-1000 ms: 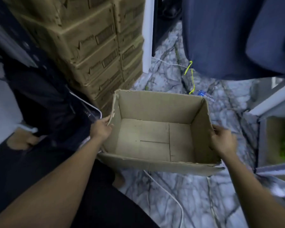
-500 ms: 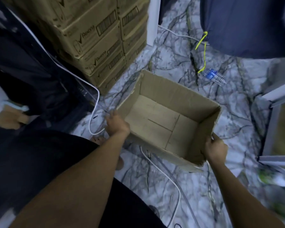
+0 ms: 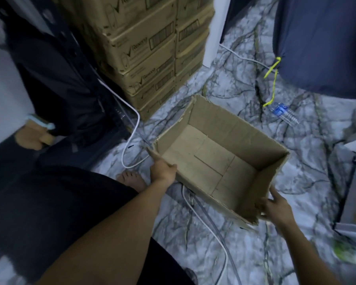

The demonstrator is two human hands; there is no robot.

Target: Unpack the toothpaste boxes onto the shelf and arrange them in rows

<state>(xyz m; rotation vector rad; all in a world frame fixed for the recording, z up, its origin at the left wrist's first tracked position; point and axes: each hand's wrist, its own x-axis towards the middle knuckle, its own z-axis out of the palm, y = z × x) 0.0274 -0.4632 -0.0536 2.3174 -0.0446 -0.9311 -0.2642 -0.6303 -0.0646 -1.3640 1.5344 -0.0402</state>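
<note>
Only the head view to go on here, so here's what I've got. My left hand (image 3: pixel 162 168) is clamped on the near-left corner of the cardboard box (image 3: pixel 218 159), thumb over the rim, fingers wrapped around the outside wall. My right hand (image 3: pixel 275 206) is at the near-right corner with the fingers spread fairly wide and laid against the outer wall; it's touching the box, but I honestly can't tell whether it's gripping or just resting there, the edge is a bit blurry.

The box itself is plain brown, top open with torn-looking edges, turned at an angle to me. Inside I can see the bare bottom flaps and nothing on them. It's low over the marble-pattern floor (image 3: pixel 224 89); can't say for sure if it's resting on it or lifted slightly.

Around it: a stack of printed cartons (image 3: pixel 144 54) just behind and to the left, a white cable (image 3: pixel 132 124) looping on the floor beside my left hand, my bare foot (image 3: pixel 132 178) near that, and a plastic water bottle (image 3: pixel 285 114) lying well off to the right, next to a yellow cord (image 3: pixel 272 83) hanging off a dark blue cloth (image 3: pixel 321 42).
</note>
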